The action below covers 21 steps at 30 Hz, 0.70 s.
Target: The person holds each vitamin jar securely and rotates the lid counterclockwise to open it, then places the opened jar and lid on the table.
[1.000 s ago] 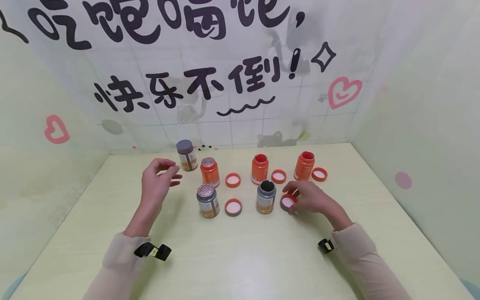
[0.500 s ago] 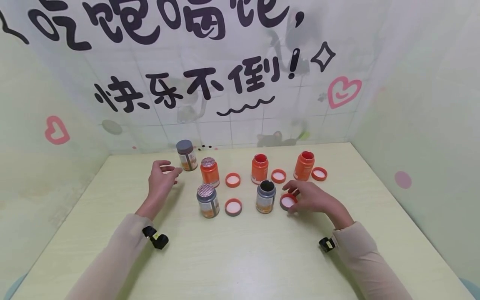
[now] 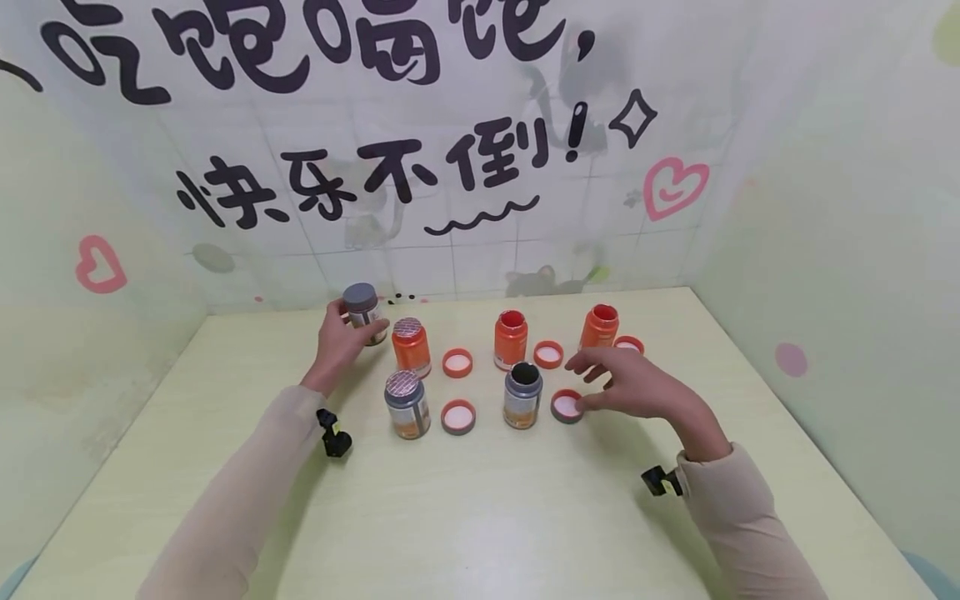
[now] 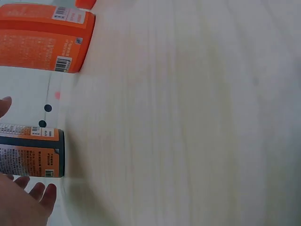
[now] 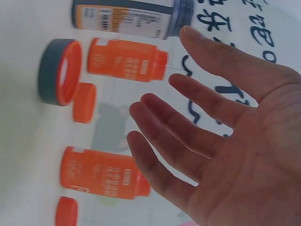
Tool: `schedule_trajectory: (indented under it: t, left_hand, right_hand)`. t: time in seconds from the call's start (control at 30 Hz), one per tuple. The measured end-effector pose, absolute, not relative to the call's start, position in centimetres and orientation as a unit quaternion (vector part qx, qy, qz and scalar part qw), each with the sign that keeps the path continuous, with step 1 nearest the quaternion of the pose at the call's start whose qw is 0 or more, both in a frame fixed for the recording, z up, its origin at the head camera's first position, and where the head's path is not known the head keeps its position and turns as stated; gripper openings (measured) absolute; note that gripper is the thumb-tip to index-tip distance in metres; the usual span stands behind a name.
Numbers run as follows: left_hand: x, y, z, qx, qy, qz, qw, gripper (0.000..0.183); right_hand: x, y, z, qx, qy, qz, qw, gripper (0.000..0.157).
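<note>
My left hand (image 3: 341, 346) is around a capped grey jar (image 3: 364, 312) at the back left, fingers on its left side and thumb on its right. In the left wrist view a gap shows between the thumb (image 4: 4, 106) and this jar (image 4: 30, 150), while the fingertips (image 4: 36, 190) are right at its other side. My right hand (image 3: 637, 383) hovers with fingers spread and nothing held. Its thumb overlaps the edge of an upturned grey cap (image 3: 567, 406) with a red inside. An uncapped grey jar (image 3: 522, 396) with a dark opening stands left of that cap.
Two opened orange jars, one (image 3: 511, 340) central and one (image 3: 600, 327) to the right, have orange caps beside them. A foil-sealed orange jar (image 3: 412, 348) and foil-sealed grey jar (image 3: 407, 406) stand left of centre, caps on their right. A printed wall sheet (image 3: 480, 267) rises behind.
My left hand has moved forward and right from beside the capped grey jar to around it. My right hand has lifted slightly off the grey cap, its fingers spreading.
</note>
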<state>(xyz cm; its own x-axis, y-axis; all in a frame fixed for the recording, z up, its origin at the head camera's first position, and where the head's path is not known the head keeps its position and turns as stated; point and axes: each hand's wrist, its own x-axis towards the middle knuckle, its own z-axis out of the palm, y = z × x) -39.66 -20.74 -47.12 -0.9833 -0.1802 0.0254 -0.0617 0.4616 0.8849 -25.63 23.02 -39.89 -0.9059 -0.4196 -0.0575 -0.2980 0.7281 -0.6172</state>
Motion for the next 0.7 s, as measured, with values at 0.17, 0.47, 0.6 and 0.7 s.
schedule_trajectory:
  t: [0.17,0.47,0.6,0.7]
  left_hand:
    - [-40.9,-20.6,-47.6,0.052,-0.859,-0.506,0.057,0.101]
    - [-41.3,-20.7,-47.8,0.043,-0.845,-0.528,0.077,0.081]
    - [-40.8,-20.7,-47.7,0.04,-0.842,-0.53,0.092,0.082]
    - [-40.1,-20.6,-47.6,0.04,-0.841,-0.528,0.114,0.081]
  right_hand:
    - [-24.3,22.5,-38.2,-0.213,0.923,-0.31,0.077,0.048]
    - [-22.0,21.5,-36.4,-0.244,0.921,-0.3,0.055,0.051]
    - [-21.8,21.2,-36.1,-0.253,0.918,-0.3,0.053,0.049]
    - [-21.9,21.2,-35.9,-0.258,0.918,-0.298,0.052,0.047]
